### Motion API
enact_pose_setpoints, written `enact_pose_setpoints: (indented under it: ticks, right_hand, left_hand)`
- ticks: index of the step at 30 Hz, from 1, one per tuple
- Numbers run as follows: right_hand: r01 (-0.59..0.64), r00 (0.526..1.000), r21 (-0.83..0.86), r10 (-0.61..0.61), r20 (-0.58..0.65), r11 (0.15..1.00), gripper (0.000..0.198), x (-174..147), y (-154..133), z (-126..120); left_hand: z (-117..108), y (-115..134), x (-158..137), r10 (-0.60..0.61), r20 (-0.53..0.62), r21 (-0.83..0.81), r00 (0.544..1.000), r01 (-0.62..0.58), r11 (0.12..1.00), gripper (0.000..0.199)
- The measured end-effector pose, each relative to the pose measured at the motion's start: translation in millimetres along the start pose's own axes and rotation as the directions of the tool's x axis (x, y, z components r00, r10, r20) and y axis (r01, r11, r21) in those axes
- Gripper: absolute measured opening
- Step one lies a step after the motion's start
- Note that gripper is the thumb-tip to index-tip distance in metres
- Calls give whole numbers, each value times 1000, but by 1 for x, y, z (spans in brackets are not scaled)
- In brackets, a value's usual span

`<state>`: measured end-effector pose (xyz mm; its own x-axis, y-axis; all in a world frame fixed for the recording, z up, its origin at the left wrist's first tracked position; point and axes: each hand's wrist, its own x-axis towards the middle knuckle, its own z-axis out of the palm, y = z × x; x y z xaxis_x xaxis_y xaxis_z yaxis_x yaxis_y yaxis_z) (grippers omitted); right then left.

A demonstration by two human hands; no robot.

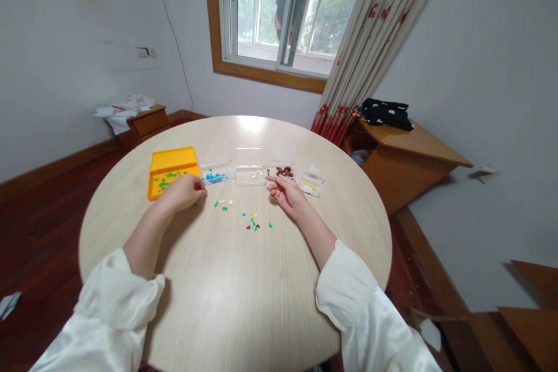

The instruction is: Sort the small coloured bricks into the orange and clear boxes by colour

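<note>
My left hand (183,190) curls beside yellow plastic box (174,158), centre-left; right hand (288,195) half-curled, centre; can't tell either grip. Round wood-grain table (244,296), window (257,17) top-centre.

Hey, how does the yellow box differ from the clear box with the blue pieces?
The yellow box is opaque, while the clear box is see-through. The yellow box holds green pieces; the clear box holds blue pieces. The yellow box also looks larger than the clear box. Both stand open on the table.
</note>
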<state>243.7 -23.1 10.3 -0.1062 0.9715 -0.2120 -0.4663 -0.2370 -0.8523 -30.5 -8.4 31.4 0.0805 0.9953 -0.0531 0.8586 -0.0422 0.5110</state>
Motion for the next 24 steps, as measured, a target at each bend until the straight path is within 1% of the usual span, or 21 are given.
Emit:
enact_pose_setpoints:
  ticks: [2,3,4,5,6,8,10,13,16,19,24]
  right_hand:
    - [29,999,-32,-28,35,999,11,0,2,0]
    - [45,998,-51,-42,56,998,14,-1,3,0]
    - [60,996,-73,-54,77,996,17,-1,4,0]
    - [75,993,-98,-66,97,992,21,-2,5,1]
    - [90,990,-125,-76,116,988,24,-2,7,2]
    - [124,983,-181,-96,156,976,30,-5,9,5]
    - [166,970,-232,-116,212,958,32,-8,10,8]
    - [211,946,-303,-116,302,929,34,-14,13,13]
    - [222,932,-355,-91,350,908,35,-18,14,17]
    - [237,927,-366,-98,361,900,34,-19,15,18]
    - [253,929,-363,-121,349,897,32,-20,15,19]
  left_hand:
    - [5,13,-4,42,-69,-235,997,-57,970,11]
    - [8,21,-7,39,-95,-373,995,-72,925,13]
    - [12,29,-10,28,-86,-508,996,-68,859,14]
    - [17,36,-13,38,-53,-617,998,-63,785,16]
    - [22,43,-15,67,-13,-699,998,-57,713,19]
    - [32,53,-18,89,66,-809,994,1,588,23]
    - [41,57,-19,108,116,-868,987,48,494,26]
    - [50,58,-19,142,150,-905,978,79,417,28]
    - [54,58,-18,180,188,-922,965,111,371,28]
    - [54,59,-18,203,233,-932,951,159,325,31]
    - [54,60,-20,236,276,-931,932,198,307,36]
